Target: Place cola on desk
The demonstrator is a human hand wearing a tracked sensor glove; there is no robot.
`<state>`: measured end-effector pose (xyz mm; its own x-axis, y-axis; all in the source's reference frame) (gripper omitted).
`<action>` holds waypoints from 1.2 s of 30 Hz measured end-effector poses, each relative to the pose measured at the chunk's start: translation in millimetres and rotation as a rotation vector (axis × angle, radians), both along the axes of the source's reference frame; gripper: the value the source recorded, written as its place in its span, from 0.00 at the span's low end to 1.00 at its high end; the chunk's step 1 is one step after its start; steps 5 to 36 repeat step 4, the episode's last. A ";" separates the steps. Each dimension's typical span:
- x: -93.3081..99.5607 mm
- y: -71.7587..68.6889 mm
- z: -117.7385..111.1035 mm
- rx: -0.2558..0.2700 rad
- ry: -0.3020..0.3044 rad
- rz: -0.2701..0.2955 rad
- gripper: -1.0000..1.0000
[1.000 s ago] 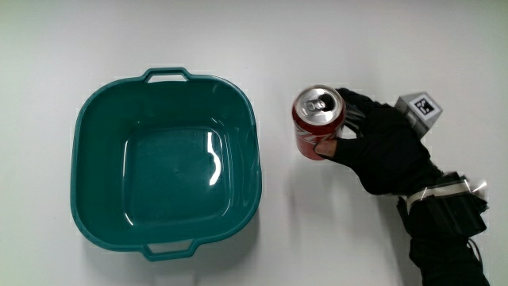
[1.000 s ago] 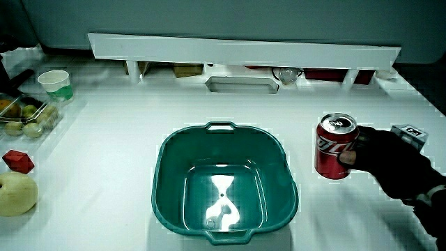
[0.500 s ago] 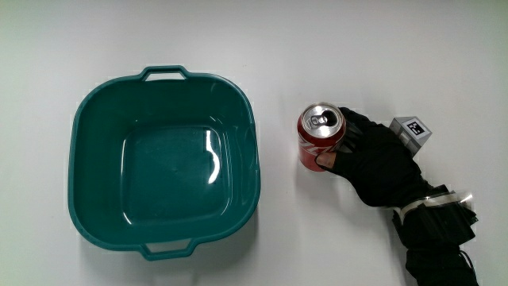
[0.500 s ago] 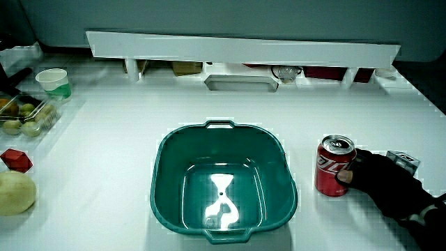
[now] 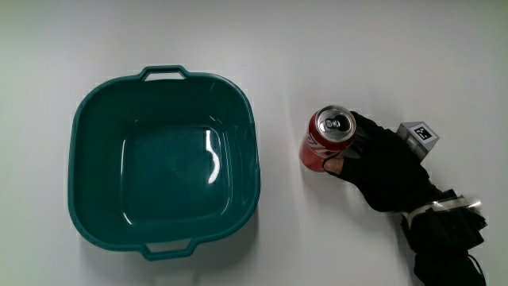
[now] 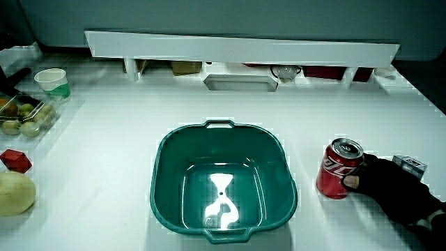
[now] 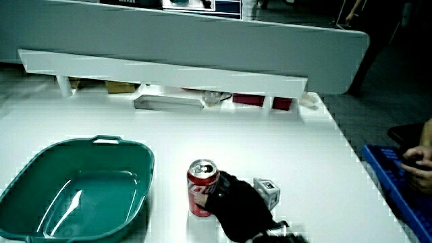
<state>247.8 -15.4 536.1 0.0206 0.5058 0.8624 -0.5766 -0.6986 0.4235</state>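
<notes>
Lowered, glossy cylindrical cola can (image 5: 329, 136) tilts in hand (image 5: 385, 163).

A teal basin (image 5: 165, 195) sits on the bench (image 5: 333, 40). At the bench's edge, a paper cup (image 6: 54, 82), a fruit tray (image 6: 21, 115) and a red block (image 6: 15, 160).

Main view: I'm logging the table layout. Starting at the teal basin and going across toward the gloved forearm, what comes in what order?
teal basin → cola can, standing on the table beside the basin → hand, its fingers around the can → forearm
</notes>
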 end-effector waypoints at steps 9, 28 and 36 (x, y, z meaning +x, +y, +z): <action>8.4 4.1 -2.1 -0.029 0.009 0.021 0.18; 8.4 4.1 -2.1 -0.029 0.009 0.021 0.18; 8.4 4.1 -2.1 -0.029 0.009 0.021 0.18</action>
